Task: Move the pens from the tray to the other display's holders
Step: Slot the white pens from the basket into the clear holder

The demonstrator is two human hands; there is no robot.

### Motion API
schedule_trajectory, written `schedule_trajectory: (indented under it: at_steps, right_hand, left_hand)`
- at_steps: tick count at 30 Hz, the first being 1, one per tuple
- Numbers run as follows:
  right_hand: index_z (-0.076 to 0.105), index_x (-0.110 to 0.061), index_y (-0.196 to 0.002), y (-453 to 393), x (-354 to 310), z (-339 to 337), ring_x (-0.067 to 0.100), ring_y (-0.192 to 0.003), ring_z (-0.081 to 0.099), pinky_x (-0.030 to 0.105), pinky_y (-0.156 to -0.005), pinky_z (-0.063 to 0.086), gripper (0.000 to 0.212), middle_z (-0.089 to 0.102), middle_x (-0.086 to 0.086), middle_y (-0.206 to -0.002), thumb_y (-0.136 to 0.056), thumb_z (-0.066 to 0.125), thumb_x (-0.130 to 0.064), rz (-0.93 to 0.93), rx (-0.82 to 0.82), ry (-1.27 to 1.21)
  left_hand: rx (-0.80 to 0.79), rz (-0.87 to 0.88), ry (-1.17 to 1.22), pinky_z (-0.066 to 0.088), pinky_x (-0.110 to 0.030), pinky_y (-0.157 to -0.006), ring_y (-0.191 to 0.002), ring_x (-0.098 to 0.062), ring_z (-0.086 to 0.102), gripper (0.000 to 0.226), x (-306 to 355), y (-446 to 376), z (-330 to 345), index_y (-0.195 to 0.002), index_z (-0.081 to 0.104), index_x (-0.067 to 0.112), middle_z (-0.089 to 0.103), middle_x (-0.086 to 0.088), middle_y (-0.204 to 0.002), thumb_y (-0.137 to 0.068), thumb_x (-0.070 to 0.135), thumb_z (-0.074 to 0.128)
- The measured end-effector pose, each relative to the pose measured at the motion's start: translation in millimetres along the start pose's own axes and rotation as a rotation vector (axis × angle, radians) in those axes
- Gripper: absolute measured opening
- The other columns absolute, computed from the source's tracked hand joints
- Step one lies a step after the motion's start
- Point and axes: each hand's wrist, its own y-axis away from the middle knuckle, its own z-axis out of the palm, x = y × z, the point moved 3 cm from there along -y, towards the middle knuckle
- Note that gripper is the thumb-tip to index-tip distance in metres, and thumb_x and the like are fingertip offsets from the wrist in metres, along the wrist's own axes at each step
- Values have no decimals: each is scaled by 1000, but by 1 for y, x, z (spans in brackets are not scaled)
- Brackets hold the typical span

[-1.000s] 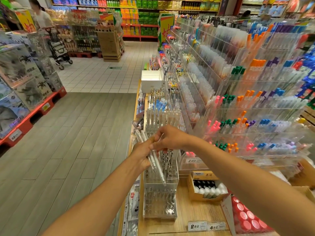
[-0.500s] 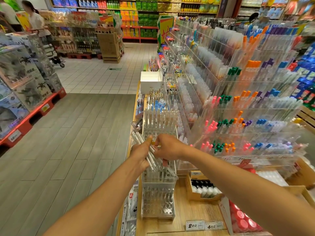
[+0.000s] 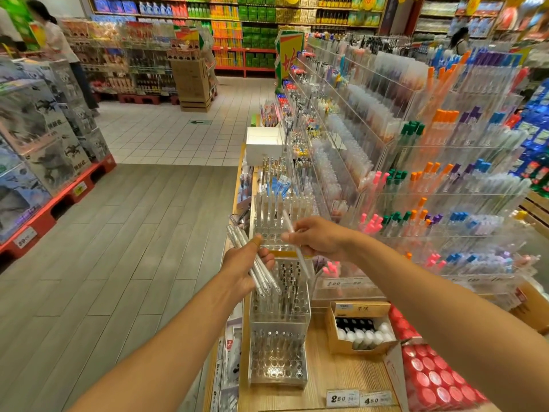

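Note:
My left hand (image 3: 242,267) grips a bundle of several clear white pens (image 3: 261,278), held slanted above a stepped clear acrylic pen display (image 3: 279,355) with rows of round holders. My right hand (image 3: 319,239) pinches a single white pen (image 3: 298,251), tilted, with its tip pointing down over the middle tier of that display. The front tier's holders look mostly empty; the middle tier holds dark-tipped pens. The upper tier (image 3: 280,209) behind my hands carries upright white pens.
The display stands on a wooden shelf (image 3: 341,379) with price tags (image 3: 358,398) at the front. A cardboard box of bottles (image 3: 361,328) and red-capped items (image 3: 436,379) lie to the right. Tiered acrylic racks of coloured pens (image 3: 430,185) fill the right side. The aisle floor lies to the left.
My right hand has drawn one pen out of the bundle and moved right, away from my left hand. The left hand keeps holding the other pens.

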Motion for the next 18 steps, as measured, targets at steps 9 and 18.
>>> schedule_trajectory:
  at_steps: [9, 18]
  right_hand:
    - [52, -1, -106, -23, -36, -29, 25, -75, 65, 39, -73, 56, 33, 63, 12, -86, -103, 38, -31, -303, 433, 98]
    - [49, -13, -102, -42, -45, -28, 11, -64, 50, 26, -56, 38, 15, 54, -4, -74, -95, 60, -21, -420, 581, 442]
  left_hand:
    - [-79, -38, -6, 56, -27, -46, -45, -18, 56, 13, 0, -4, 1, -101, 57, 2, 54, -9, -58, -98, 14, 61]
    - [-75, -42, -78, 55, -26, -44, -47, -18, 63, 10, 5, -8, -11, -97, 64, -1, 64, -10, -58, -96, 9, 63]
